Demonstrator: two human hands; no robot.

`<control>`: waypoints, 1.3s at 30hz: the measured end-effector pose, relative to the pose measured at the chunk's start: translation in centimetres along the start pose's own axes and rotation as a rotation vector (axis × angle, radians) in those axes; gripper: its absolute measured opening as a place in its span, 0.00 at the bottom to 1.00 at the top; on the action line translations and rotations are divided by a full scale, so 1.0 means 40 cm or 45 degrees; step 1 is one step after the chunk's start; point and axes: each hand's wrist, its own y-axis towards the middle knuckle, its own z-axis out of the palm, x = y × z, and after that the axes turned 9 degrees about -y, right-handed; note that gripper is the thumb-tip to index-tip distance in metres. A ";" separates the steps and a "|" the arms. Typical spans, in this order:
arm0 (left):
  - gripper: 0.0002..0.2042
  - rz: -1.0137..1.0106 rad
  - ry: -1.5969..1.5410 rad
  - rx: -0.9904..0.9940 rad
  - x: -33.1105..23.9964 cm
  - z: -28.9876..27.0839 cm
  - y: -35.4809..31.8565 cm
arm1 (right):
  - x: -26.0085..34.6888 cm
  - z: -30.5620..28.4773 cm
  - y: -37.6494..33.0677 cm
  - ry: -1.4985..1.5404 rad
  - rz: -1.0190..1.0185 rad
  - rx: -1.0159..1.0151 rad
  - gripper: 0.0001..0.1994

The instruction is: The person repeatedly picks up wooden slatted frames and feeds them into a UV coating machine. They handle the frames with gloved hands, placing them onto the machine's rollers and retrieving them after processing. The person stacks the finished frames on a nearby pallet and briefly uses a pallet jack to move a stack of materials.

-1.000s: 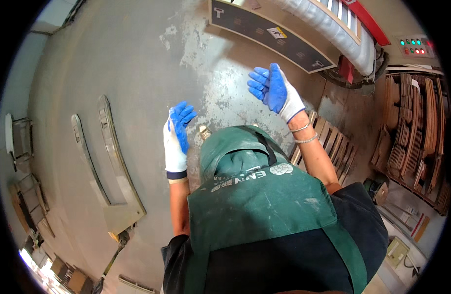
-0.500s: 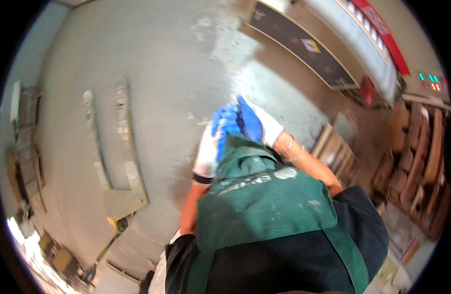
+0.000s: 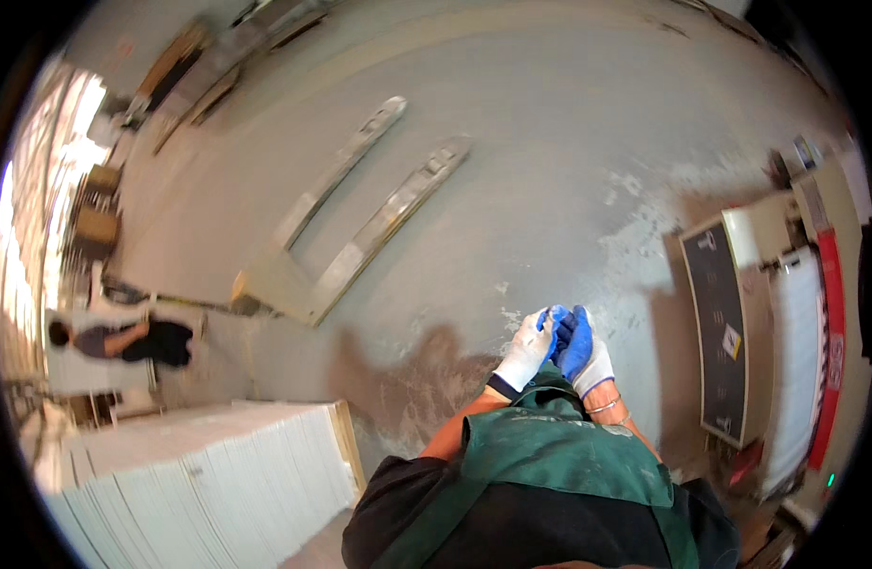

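Both my hands are in white work gloves with blue coating, close together in front of my green apron (image 3: 559, 455). My left hand (image 3: 528, 351) has its fingers bent in and closed, meeting the right glove's fingertips. The fingers of my right hand (image 3: 585, 353) are curled and pressed together against the left. Anything between the gloves is hidden or too small to make out. Below the hands, the apron's upper edge rises in a bunched fold. A bracelet (image 3: 607, 406) circles my right wrist.
A pallet jack (image 3: 313, 296) with two long forks rests on the grey floor, front left. Stacked white panels (image 3: 218, 479) stand near left. On the right is a machine (image 3: 720, 332) with a dark side panel and red strip. Another person (image 3: 123, 341) is at far left.
My view has swung left, bringing the panel stack and the other person into sight. My gloved fingers, straighter before, are now curled together, and the hands are farther beyond the apron.
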 end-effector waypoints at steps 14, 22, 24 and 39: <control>0.20 0.031 -0.124 -0.312 0.089 -0.106 -0.093 | 0.005 0.064 -0.015 0.005 0.283 0.740 0.30; 0.23 -0.001 -0.104 -0.661 0.111 -0.107 -0.130 | -0.059 0.152 0.036 0.151 0.358 0.945 0.28; 0.22 0.039 0.009 -0.845 0.187 -0.139 -0.131 | -0.095 0.180 0.055 0.064 0.422 1.037 0.27; 0.27 0.195 -0.750 -0.723 -0.003 -0.598 -0.171 | -0.348 0.604 0.110 0.190 0.502 1.165 0.28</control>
